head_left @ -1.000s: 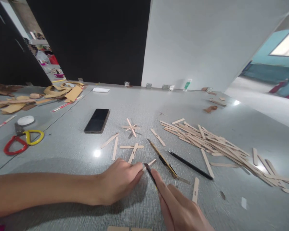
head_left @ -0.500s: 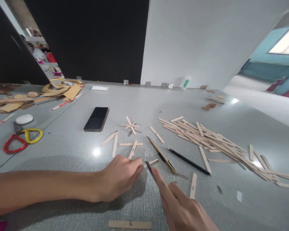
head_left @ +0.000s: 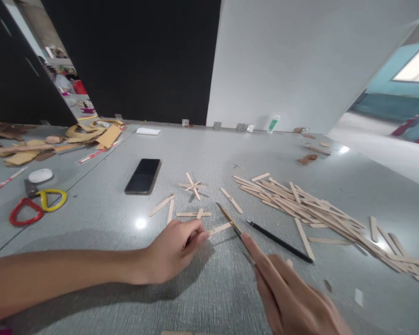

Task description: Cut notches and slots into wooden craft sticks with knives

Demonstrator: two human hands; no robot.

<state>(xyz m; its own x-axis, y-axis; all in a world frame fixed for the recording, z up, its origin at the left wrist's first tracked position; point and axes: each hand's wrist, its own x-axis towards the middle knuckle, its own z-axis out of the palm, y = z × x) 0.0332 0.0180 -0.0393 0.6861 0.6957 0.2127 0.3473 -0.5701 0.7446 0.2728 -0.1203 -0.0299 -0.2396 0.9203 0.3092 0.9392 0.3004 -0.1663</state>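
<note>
My left hand (head_left: 178,249) is closed, pinching a wooden craft stick (head_left: 220,228) that points to the right, with a small mark on its face. In my right hand (head_left: 282,284) is a utility knife (head_left: 240,231), index finger laid along it, its blade close to the stick's free end. A gold cutter (head_left: 225,213) lies on the table just behind, partly hidden by that knife. Right of it rests a black pen (head_left: 281,241). Beyond my left hand are crossed sticks (head_left: 192,186) standing in a star shape and a stick (head_left: 185,214) lying flat.
A long pile of craft sticks (head_left: 310,209) spreads across the right side. At left are a phone (head_left: 143,176), red-and-yellow scissors (head_left: 38,205), a white oval case (head_left: 40,175) and cardboard scraps (head_left: 108,136). A small tube (head_left: 273,124) leans against the back wall.
My right hand has moved right with the knife, away from my left fingers. The held stick has turned its marked flat face into view. The camera view has shifted slightly.
</note>
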